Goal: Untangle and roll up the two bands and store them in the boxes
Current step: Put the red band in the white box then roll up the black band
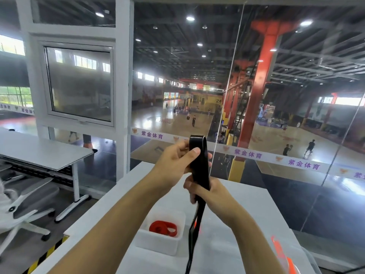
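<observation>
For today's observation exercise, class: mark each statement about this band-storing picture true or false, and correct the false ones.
1. Both hands grip the black band. True.
2. The red band lies loose on the table. False: it sits rolled up inside the white box.
3. The left hand holds the band higher than the right hand. True.
4. The black band is fully rolled. False: it hangs down long below the hands.
5. The white box stands on the white table. True.
</observation>
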Demonstrator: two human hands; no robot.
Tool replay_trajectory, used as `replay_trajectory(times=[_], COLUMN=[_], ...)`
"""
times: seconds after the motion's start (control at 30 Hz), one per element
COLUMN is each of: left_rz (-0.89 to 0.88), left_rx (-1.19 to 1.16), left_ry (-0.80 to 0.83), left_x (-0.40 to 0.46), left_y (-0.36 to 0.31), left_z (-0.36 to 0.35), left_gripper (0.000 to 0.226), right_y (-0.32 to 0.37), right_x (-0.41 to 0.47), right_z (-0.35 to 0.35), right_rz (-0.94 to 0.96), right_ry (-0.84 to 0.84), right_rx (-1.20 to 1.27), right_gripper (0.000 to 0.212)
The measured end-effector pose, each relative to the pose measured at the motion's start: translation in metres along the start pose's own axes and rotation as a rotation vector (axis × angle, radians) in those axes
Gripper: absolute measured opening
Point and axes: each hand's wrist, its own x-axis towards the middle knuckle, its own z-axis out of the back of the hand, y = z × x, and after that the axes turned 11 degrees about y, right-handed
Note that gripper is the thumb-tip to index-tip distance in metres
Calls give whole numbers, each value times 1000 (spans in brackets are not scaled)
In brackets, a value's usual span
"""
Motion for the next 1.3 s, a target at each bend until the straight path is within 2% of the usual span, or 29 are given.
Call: replay_trajectory(times=[0.13, 0.23, 0.43, 0.53, 0.6, 0.67, 0.77, 0.83, 0.9, 1.03, 1.13, 1.23, 1.3], left_rz=[4, 16, 24, 87, 127, 153, 207, 244, 299, 421, 494, 543, 570], left_rx=[-29, 0, 184, 227, 262, 336, 400, 472, 597, 822, 854, 949, 923], left_ry=[-29, -70, -106, -193, -255, -293, -310, -245, -105, 174, 232, 292, 358], left_x=[0, -1, -6, -8, -9, -13, -20, -27, -36, -52, -59, -66, -72], left_y=[7, 11, 14, 22, 27, 30, 35, 38, 42, 48, 55, 60, 61], left_z=[-3, -4, -3, 2, 6, 10, 16, 21, 25, 19, 15, 15, 17], left_gripper=[17, 15, 19, 23, 26, 25, 20, 12, 8, 27, 29, 31, 30], right_y=[-9, -12, -21, -24, -26, -31, -38, -44, -49, -52, -54, -59, -63], right_x=[-2, -5, -6, -9, -10, -9, -14, -18, -22, -24, -28, -32, -34], right_z=[-14, -24, -39, -38, -38, -41, -39, -35, -30, -27, -28, -27, -23], right_rz=[123, 158, 124, 71, 7, -51, -29, -6, 1, -29, -69, -78, -70], right_ry=[-199, -206, -254, -263, -255, -288, -350, -340, -287, -191, -135, -73, -14], right_rx=[216, 295, 104, 64, 4, -142, -229, -271, -304, -429, -477, -498, -521], right_gripper=[24, 26, 10, 13, 3, 19, 11, 10, 12, 20, 19, 9, 12])
